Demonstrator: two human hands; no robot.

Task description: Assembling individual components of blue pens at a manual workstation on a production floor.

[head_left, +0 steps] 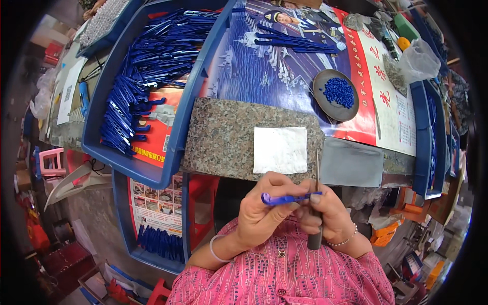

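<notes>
My left hand (256,211) pinches a slim blue piece with a curved end, which looks like a glasses temple (277,200). It lies crosswise in front of my chest, its far end reaching my right fingers. In my right hand (329,211) a slender pointed metal tool with a dark grey handle (314,241) stands upright; its exact kind is unclear. The right thumb rests by the end of the temple, and both hands touch or nearly touch. Just beyond the hands, a white folded cloth or paper (280,150) lies on the granite slab (223,134).
A blue tray (175,147) on the left holds many similar blue temples. Lower down is another blue tray (186,218) with more. A round dish (321,104) of small blue bits sits on the poster (234,76), near loose temples (297,42). A grey plate (352,162) lies right.
</notes>
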